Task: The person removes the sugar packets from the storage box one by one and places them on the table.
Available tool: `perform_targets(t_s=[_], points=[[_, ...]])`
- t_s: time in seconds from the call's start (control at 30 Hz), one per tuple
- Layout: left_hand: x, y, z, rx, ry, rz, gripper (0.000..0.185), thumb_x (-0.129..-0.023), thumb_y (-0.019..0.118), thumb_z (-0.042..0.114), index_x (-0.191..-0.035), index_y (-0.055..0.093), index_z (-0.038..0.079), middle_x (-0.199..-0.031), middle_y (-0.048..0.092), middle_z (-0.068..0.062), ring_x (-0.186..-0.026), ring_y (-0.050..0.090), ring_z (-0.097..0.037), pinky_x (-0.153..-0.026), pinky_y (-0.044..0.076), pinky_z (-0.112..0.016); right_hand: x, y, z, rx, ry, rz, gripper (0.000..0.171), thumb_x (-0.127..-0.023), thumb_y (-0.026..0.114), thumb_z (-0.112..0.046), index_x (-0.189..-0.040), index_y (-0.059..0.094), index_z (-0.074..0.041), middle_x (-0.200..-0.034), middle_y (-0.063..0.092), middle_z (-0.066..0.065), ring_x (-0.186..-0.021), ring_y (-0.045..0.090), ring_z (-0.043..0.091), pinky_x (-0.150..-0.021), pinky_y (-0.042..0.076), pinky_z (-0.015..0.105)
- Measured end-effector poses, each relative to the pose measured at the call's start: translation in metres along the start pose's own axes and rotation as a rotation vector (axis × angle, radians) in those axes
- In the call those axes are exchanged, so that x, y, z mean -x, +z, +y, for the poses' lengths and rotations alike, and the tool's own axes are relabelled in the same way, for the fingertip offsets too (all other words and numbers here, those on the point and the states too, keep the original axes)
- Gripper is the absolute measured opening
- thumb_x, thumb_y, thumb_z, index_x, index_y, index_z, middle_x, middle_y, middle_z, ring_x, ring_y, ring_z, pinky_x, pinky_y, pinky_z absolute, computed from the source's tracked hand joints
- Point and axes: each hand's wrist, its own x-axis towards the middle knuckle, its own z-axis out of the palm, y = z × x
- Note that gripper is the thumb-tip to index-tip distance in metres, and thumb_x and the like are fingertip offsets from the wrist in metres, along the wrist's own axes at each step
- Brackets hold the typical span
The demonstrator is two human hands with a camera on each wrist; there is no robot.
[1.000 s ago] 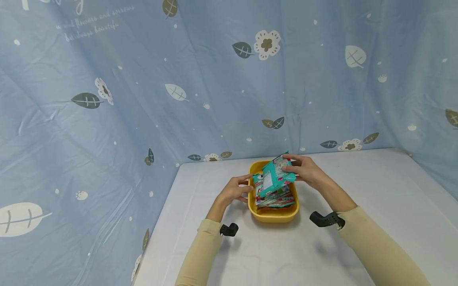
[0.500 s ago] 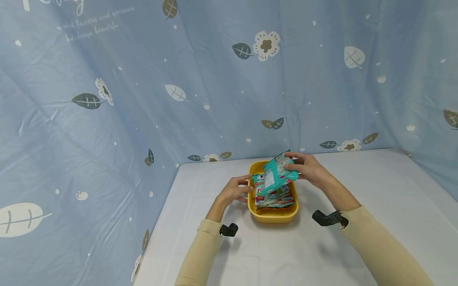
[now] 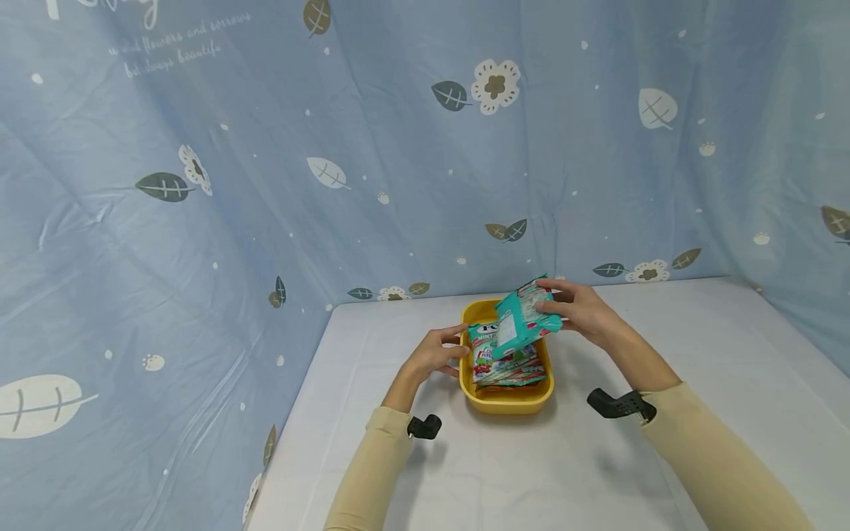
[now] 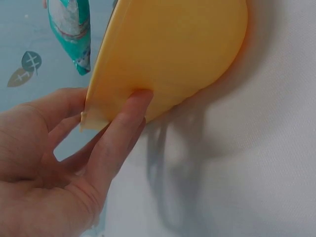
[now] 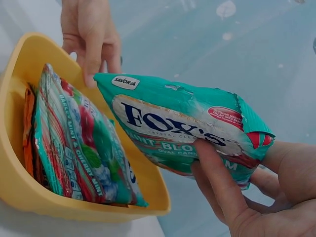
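Above yellow tub (image 3: pixel 508 402), right hand (image 3: pixel 584 313) pinches teal candy bag (image 3: pixel 524 318), long axis tilted up-right; left hand (image 3: pixel 434 354) grips rim.

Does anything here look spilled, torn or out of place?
Nothing stands out. The right hand holds a teal candy bag tilted above the yellow tub. The bag is creased but shows no tear. More bags stand packed inside the tub, none spilled onto the table. The left hand holds the tub's rim.

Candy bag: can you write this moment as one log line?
right hand: holds candy bag above yellow tub | left hand: steadies tub rim
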Motion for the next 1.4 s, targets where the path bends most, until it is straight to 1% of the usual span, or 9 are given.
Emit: perform_targets(t_s=[0.2,0.43,0.67,0.77,0.93,1.13,1.4], points=[[0.002,0.0,0.001,0.004,-0.005,0.002,0.058,-0.092,0.069,0.015,-0.145,0.049,0.026,-0.144,0.047,-0.019,-0.099,0.069,-0.026,-0.065,0.064,-0.038,0.003,-0.007,0.0,-0.013,-0.012,-0.001,0.07,-0.094,0.067,-0.028,-0.154,0.033,-0.018,-0.144,0.042,0.025,-0.093,0.067,0.014,-0.083,0.062,0.03],[0.001,0.0,0.0,0.004,-0.009,0.004,0.058,-0.092,0.07,0.016,-0.145,0.049,0.026,-0.144,0.048,-0.018,-0.097,0.069,-0.025,-0.065,0.064,-0.038,0.006,-0.015,0.004,-0.019,-0.015,0.008,0.071,-0.093,0.068,-0.032,-0.154,0.033,-0.021,-0.144,0.042,0.022,-0.093,0.067,0.012,-0.083,0.062,0.028],[0.001,0.0,0.0,0.003,-0.014,0.001,0.059,-0.092,0.07,0.017,-0.146,0.049,0.027,-0.145,0.047,-0.018,-0.096,0.069,-0.024,-0.065,0.064,-0.038,0.013,-0.024,0.006,-0.031,-0.03,0.002,0.075,-0.093,0.068,-0.034,-0.156,0.029,-0.019,-0.145,0.039,0.024,-0.093,0.067,0.009,-0.083,0.062,0.027],[0.001,0.0,0.0,0.001,-0.013,0.001,0.058,-0.092,0.069,0.016,-0.145,0.049,0.027,-0.145,0.047,-0.018,-0.097,0.069,-0.025,-0.065,0.064,-0.038,0.016,-0.029,0.007,-0.039,-0.031,0.005,0.076,-0.093,0.068,-0.034,-0.156,0.029,-0.018,-0.145,0.039,0.023,-0.092,0.067,0.008,-0.083,0.062,0.026],[0.001,0.0,0.0,-0.003,-0.004,-0.001,0.058,-0.092,0.069,0.017,-0.146,0.049,0.027,-0.145,0.047,-0.019,-0.095,0.07,-0.025,-0.065,0.064,-0.038,0.019,-0.037,0.009,-0.047,-0.042,0.007,0.075,-0.094,0.067,-0.033,-0.156,0.028,-0.018,-0.141,0.041,0.02,-0.091,0.067,0.007,-0.083,0.062,0.026],[0.001,0.0,-0.001,0.0,-0.004,-0.002,0.058,-0.092,0.069,0.017,-0.145,0.049,0.028,-0.145,0.047,-0.019,-0.095,0.07,-0.025,-0.065,0.064,-0.038,0.023,-0.047,0.013,-0.041,-0.053,0.005,0.076,-0.093,0.066,-0.035,-0.156,0.027,-0.018,-0.137,0.042,0.015,-0.092,0.068,0.006,-0.083,0.062,0.026],[0.001,0.0,0.0,0.0,-0.005,-0.006,0.058,-0.092,0.069,0.017,-0.146,0.049,0.026,-0.144,0.048,-0.018,-0.096,0.07,-0.024,-0.065,0.064,-0.038,0.027,-0.054,0.016,-0.045,-0.063,0.017,0.075,-0.094,0.065,-0.033,-0.156,0.027,-0.017,-0.131,0.045,0.011,-0.09,0.068,0.006,-0.081,0.062,0.025]])
